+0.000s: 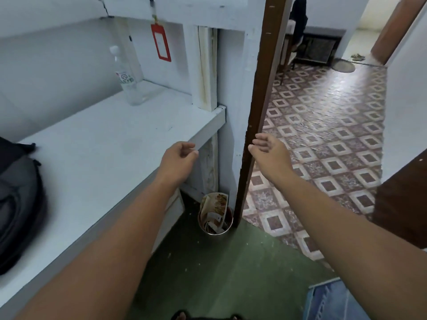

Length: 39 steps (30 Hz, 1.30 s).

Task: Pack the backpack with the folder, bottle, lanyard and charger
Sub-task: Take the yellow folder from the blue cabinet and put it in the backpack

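The left hand [179, 155] is held out over the front edge of the wide white desk [104, 144]. Its fingers are loosely bent and it holds nothing. The right hand [269, 151] is held out beside it, a little apart. Its fingers are soft and half bent, and it holds nothing too. Its fingertips are right by the edge of the tall brown wooden door [257, 100]. I cannot tell if they touch it.

Far to the left of the left hand, closer to the person, the dark grey and black cloth backpack [18, 204] lies on the desk. The side of the picture cuts part of it off.

Past the left hand, at the back of the desk, the clear plastic bottle [126, 77] with a white cap stands up straight. A bit to the right of it and higher up, the lanyard [161, 43] with its red card holder hangs flat against the white wall. Both are well away from the hands.

Down between the two hands, a small round metal bin [216, 215] full of paper scraps stands on the green floor [219, 273]. It is just beside the bottom of the door. Behind the right hand lie brown and white diamond tiles [323, 135].
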### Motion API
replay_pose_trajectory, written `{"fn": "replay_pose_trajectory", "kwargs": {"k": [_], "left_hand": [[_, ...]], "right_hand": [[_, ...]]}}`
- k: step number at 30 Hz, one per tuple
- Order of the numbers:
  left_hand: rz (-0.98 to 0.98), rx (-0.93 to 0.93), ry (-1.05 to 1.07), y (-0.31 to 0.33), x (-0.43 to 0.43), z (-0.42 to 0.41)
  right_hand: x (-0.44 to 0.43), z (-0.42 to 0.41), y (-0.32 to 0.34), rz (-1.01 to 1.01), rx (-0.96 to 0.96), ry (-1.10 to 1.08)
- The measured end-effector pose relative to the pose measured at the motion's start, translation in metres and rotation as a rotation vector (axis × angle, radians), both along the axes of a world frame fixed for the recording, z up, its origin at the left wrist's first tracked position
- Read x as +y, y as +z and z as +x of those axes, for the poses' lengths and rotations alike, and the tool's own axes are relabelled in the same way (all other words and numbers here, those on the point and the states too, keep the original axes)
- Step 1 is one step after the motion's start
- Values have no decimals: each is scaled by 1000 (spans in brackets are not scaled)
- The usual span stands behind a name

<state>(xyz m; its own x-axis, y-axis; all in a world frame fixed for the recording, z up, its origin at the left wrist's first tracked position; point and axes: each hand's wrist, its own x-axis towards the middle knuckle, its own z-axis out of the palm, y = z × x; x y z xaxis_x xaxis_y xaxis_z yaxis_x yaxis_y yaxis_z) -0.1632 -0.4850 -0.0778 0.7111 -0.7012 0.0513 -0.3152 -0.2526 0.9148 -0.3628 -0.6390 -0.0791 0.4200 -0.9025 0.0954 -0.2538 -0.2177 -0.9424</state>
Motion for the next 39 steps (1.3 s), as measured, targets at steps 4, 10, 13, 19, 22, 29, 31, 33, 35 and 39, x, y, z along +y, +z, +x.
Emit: {"fn": "replay_pose_trajectory", "kwargs": {"k": [4,10,13,19,22,29,31,33,35,39], "left_hand": [[-42,-29,-8,21,-10,-9],[-124,-53,-66,62,-38,-27],[-154,-80,-99,78,-57,-39],[-169,-71,-216,92,-104,-77],[-173,-48,-321,91,-122,-98],[-121,95,-758,83,-196,-193],[-105,104,-890,83,-207,-231],[-117,126,-1028,86,-215,-270],[-119,107,-1166,89,-215,-306],[-87,103,-1497,84,-195,-368]], "right_hand": [[-7,-8,22,-48,-46,-27],[-23,-31,66,-139,-104,-87],[-30,-44,85,-160,-124,-124],[-45,-85,103,-202,-118,-228],[-45,-108,100,-181,-140,-267],[-43,-200,90,-186,-34,-559],[-27,-231,91,-175,-3,-679],[-7,-257,91,-203,64,-815],[18,-275,84,-199,125,-941],[80,-291,65,-89,246,-1179]]}}
